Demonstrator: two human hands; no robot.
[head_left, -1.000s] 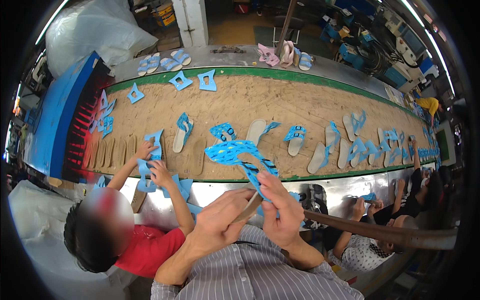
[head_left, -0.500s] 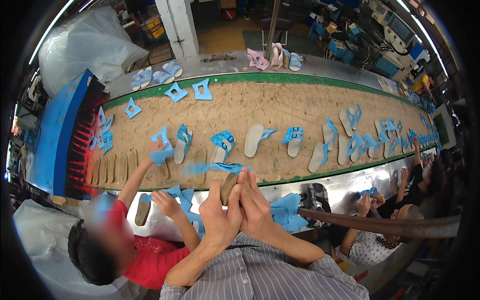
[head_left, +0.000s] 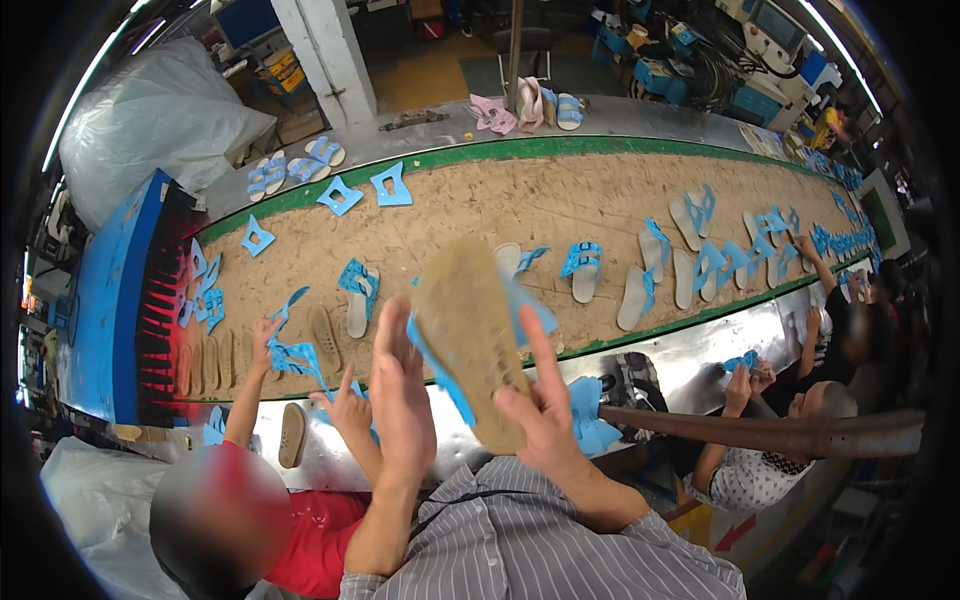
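Upright in front of me is a sandal with its brown sole [head_left: 460,320] turned towards my view. Blue strap material [head_left: 532,302] shows at both its sides; the rest of the upper is hidden behind the sole. My right hand [head_left: 553,425] grips the sandal low down at its right edge, thumb pressed on the sole. Flat and with fingers stretched upward, my left hand [head_left: 404,405] stands by the sole's left edge, holding nothing. Whether its palm touches the sandal I cannot tell.
A conveyor belt [head_left: 420,225] carries sandals, bare soles [head_left: 325,340] and blue strap pieces [head_left: 392,185]. Blue uppers [head_left: 594,420] lie on the metal ledge at my right. Left of me, a person in red [head_left: 315,520] handles blue pieces. A rusty bar [head_left: 760,428] crosses at right.
The sandal has turned from edge-on to sole facing me and come up higher. My left hand has let go and opened. The neighbour's blue piece has moved lower left.
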